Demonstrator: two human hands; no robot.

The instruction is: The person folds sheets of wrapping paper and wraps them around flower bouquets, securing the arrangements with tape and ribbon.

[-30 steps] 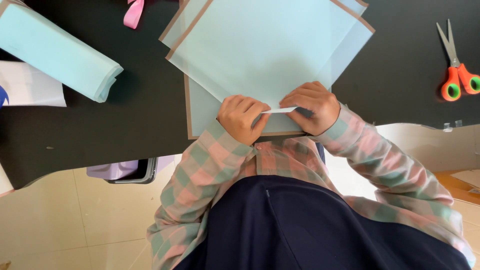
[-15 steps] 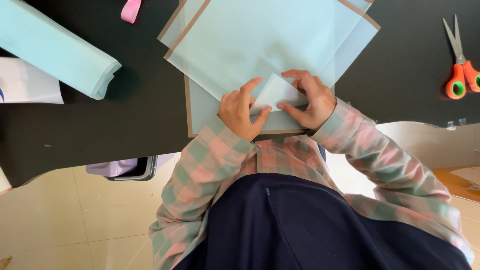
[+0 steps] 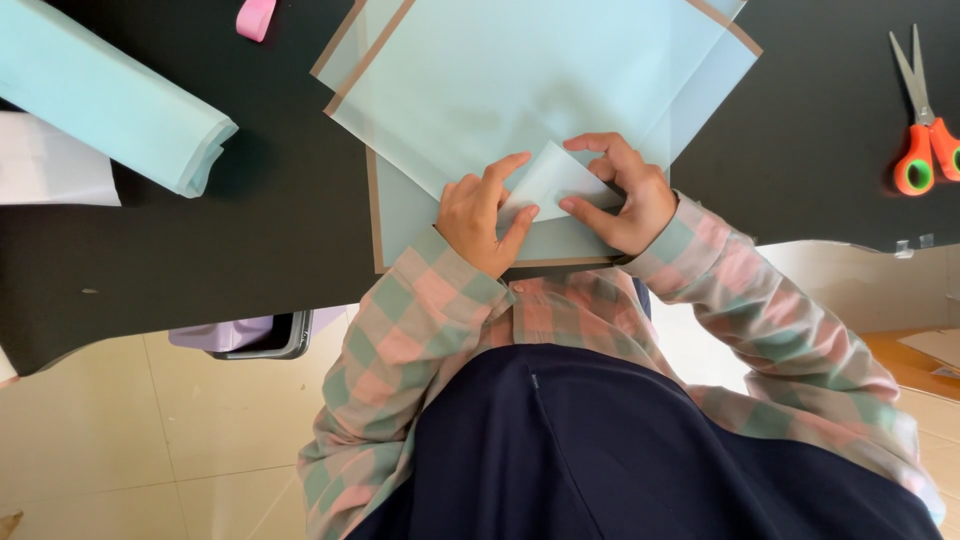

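Both hands — folding pale-blue paper

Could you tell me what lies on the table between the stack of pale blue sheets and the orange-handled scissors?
Only bare black table shows in the head view between the sheets and the scissors.

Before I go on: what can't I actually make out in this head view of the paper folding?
- Near edge of the top light-blue sheet: covered by the left hand and right hand.
- Folded corner flap: its underside is hidden.
- Paper roll: cut off by the left and top edges.
- Pink object: cut off by the top edge, kind unclear.
- Grey box under the table: mostly hidden by the tabletop.
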